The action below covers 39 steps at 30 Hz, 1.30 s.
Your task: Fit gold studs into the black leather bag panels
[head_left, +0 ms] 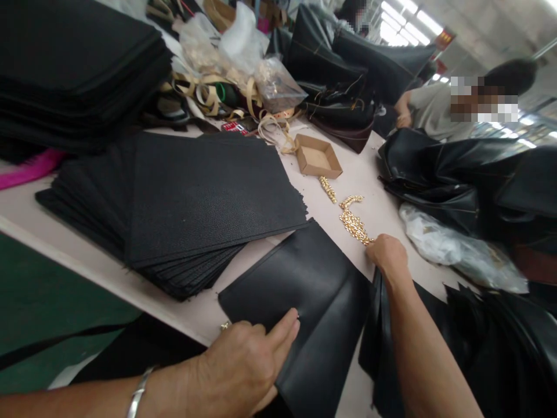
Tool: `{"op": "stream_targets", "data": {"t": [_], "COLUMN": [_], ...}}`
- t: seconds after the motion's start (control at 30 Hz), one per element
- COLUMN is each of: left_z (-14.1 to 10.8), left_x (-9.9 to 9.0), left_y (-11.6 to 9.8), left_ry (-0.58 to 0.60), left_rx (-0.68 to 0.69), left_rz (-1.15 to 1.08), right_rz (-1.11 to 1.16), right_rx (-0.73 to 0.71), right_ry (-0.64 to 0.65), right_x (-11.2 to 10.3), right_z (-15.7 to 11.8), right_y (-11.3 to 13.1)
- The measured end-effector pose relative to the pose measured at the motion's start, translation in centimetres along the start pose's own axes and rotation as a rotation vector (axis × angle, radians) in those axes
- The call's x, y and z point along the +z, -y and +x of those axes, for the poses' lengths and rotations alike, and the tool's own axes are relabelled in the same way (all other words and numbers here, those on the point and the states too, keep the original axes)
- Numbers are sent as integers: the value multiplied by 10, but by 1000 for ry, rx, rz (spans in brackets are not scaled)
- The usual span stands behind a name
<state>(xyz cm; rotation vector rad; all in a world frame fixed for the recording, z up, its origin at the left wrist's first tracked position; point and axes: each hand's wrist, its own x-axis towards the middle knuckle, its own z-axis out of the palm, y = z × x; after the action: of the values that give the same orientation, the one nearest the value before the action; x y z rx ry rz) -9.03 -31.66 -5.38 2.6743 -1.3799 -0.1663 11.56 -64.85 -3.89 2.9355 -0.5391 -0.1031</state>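
My left hand (pixel 250 357) lies over the left edge of a smooth black leather panel (pixel 331 284). Its leading fingers press together on the surface beside a tiny shiny spot, and the thumb side goes down past the panel's edge. A small gold metal piece (pixel 225 326) shows just behind my knuckles. Farther right, my right hand (pixel 389 253) is closed at the near end of a heap of gold chain (pixel 354 223); its fingertips are partly hidden. Another short length of gold chain (pixel 328 189) lies by a small cardboard box (pixel 319 157).
A fanned stack of black textured panels (pixel 209 197) covers the table's left side, with a taller black stack (pixel 78 69) behind. Black leather bags (pixel 339 64), clear plastic wrap (pixel 452 244) and more black pieces (pixel 500 342) crowd the right and back. Another person (pixel 444 116) is beyond the table.
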Motion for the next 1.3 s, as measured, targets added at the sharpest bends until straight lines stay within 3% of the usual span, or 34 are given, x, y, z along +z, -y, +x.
{"op": "stream_targets", "data": {"t": [0.13,0.23,0.37,0.47,0.6,1.0,1.3], "left_z": [-3,-2,-3,-4,-4,-6,-5], "left_x": [7,7,5,3,4,5,5], "left_y": [1,2,1,1,0,-1,1], "left_ry": [-67,-83,-128,-164,-195,-283,-258], "left_rx": [13,7,-4,-10,-10,5,7], "left_rz": [-11,-25,-25,-10,-8,11,-33], "right_rz": [116,242,486,824,869,672,728], "right_rx": [-32,-74,-210,-347,-406,-449,-335], "right_ry": [15,25,121,292,390,384,607], "right_x": [-8,-18,-19,-10,-6,-22,-21], "right_z": [-2,-24,-103,-174,-226,-221,-197], "right_y": [-11,-9,10,27,44,63,66]}}
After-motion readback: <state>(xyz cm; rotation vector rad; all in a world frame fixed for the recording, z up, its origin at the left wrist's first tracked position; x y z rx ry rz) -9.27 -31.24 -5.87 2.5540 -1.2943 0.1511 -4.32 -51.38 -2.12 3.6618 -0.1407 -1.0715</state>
